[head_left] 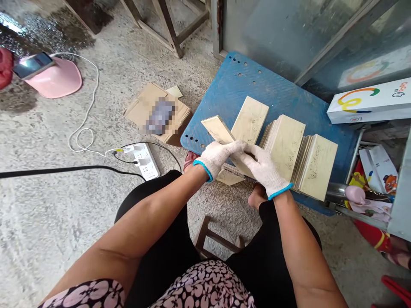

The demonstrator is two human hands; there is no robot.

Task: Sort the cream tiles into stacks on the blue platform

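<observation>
Concrete floor, rough and grey, wet patch far left. Blue plastic pallet lies flat on it in front of the person, corner with holes toward the knees. On the pallet: cream tiles stood on edge in two leaning stacks, right of the hands, touching each other. Flattened cardboard box on the floor left of the pallet, nothing visible in it, label blurred. White box with coloured loop print at the right edge, closed. Pink stool far left carries a phone, white cable running down to a power strip on the floor.

Both forearms reach forward over the knees and meet at the pallet's near edge. Left hand in a white knit glove with blue cuff, fingers curled over a tile that tilts up to the left. Right hand, same glove, closed on a second tile leaning up right behind it. The two held tiles cross in a V just above the hands, fingertips touching at the middle. More tiles lie flat under the hands, partly hidden.
</observation>
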